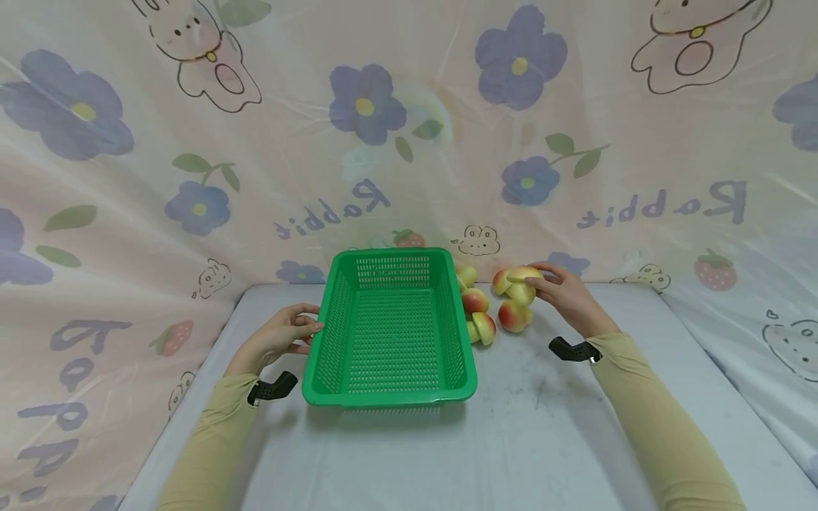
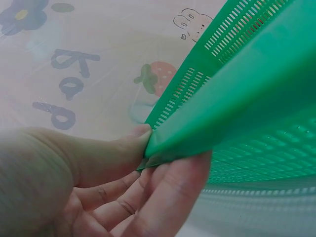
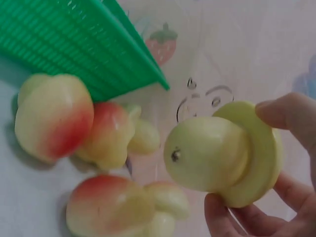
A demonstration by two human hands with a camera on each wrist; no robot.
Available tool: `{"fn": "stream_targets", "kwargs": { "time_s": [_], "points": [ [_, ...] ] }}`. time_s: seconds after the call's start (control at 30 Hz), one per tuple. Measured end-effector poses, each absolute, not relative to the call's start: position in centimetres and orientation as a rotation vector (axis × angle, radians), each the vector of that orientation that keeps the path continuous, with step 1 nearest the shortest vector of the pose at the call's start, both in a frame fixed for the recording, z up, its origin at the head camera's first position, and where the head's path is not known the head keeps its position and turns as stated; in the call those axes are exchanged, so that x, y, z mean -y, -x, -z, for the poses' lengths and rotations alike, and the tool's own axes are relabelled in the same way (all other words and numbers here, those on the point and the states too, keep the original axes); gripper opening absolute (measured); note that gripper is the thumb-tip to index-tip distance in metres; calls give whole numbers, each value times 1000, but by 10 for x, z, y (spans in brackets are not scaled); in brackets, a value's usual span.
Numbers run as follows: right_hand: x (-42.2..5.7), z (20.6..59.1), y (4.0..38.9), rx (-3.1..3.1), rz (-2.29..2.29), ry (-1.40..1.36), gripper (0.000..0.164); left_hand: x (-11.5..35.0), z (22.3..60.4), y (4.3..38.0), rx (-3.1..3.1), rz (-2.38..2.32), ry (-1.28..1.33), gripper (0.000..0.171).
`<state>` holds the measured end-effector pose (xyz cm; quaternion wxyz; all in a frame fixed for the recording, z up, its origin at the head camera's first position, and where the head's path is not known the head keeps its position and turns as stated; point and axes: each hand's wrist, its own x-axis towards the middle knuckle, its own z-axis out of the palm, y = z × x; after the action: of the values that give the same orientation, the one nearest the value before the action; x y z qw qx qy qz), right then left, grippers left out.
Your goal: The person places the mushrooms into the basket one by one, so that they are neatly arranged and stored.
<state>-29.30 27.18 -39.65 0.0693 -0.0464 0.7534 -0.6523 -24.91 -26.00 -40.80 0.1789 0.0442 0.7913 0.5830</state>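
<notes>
A green plastic basket [image 1: 390,397] with slotted walls stands on the white table, nothing inside it. My left hand [image 1: 284,333] pinches its left rim, thumb above and fingers below, as the left wrist view shows close up. To the right of the basket, my right hand [image 1: 569,294] holds a yellow-green toy mushroom [image 3: 207,153] by its cap, with the stem pointing left toward the basket. Several more toy mushrooms with red-and-yellow caps lie beneath and beside it, among them one red-blushed mushroom [image 1: 514,316] and another mushroom [image 3: 54,118] close to the basket wall.
A patterned cloth [image 1: 409,163] with flowers and rabbits hangs behind the table and down its sides. The white tabletop [image 1: 543,440] stretches in front of the basket. Each wrist wears a black camera mount [image 1: 273,387].
</notes>
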Motion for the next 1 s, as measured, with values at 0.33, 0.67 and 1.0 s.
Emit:
{"fn": "stream_targets", "kwargs": {
  "time_s": [0.33, 0.67, 1.0],
  "points": [
    [-244, 377, 295, -2290, 1943, 245, 63, 260, 407, 248, -2228, -1657, -107, 54],
    [-217, 366, 302, -2248, 1951, 338, 61, 259, 406, 249, -2254, -1627, -107, 53],
    [-180, 349, 305, -2243, 1892, 377, 53, 259, 405, 249, -2252, -1620, -114, 54]
  ]
}}
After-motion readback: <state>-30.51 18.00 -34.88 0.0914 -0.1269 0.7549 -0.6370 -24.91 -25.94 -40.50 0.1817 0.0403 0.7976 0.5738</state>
